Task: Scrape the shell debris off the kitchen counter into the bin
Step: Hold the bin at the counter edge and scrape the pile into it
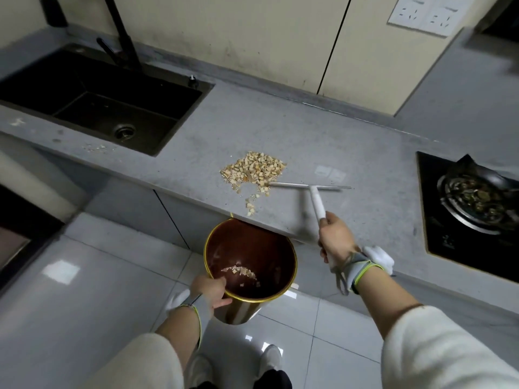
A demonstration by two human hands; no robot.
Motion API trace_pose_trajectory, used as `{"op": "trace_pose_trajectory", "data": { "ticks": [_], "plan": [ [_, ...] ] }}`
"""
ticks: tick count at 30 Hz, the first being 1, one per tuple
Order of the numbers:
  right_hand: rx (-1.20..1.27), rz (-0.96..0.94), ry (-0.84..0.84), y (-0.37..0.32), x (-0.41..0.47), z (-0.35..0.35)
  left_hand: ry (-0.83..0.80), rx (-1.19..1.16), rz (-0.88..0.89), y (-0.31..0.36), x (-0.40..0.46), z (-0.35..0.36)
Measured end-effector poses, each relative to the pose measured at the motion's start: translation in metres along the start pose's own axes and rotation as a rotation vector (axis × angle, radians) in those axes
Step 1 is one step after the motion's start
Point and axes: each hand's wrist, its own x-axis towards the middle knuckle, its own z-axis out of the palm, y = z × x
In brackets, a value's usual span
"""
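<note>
Midway through a kitchen clean-up, a person works shell debris (252, 171) toward a bin (250, 265) held at the bench (280, 130) edge.

Seen from the head camera, the right hand (335, 238) has its fingers wrapped around the white handle of a T-shaped scraper (310, 187), whose thin blade lies flat on the grey bench with its left end touching the pile. The debris sits in a heap near the front edge, a thin trail of pieces running down to the lip just above the bin. The left hand (209, 287) grips the bin's gold rim, fingers curled over it; a few shell pieces lie inside. A dark sink (92, 99) is set into the bench at left, a stove (471, 209) at right.
</note>
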Motion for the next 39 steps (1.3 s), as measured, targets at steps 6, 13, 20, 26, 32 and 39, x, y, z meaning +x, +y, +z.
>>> {"op": "trace_pose_trajectory", "data": {
  "ticks": [6, 13, 20, 26, 32, 39],
  "plan": [
    [-0.135, 0.062, 0.032, 0.048, -0.027, -0.015, -0.015, 0.162, 0.036, -0.016, 0.003, 0.017],
    [-0.186, 0.056, -0.039, 0.070, -0.104, -0.005, -0.132, 0.107, -0.004, -0.024, -0.005, 0.041],
    [-0.043, 0.036, -0.008, 0.035, -0.118, 0.004, -0.167, 0.081, 0.016, -0.020, 0.001, 0.017],
    [0.168, 0.033, -0.017, -0.001, -0.068, 0.031, -0.090, 0.022, 0.001, -0.003, 0.017, -0.025],
    [0.127, -0.033, 0.017, -0.053, 0.010, 0.057, 0.029, -0.025, 0.025, 0.017, 0.034, -0.052],
    [-0.064, 0.028, 0.069, -0.074, 0.131, 0.067, 0.053, 0.013, -0.017, 0.021, 0.044, -0.055]
  ]
}}
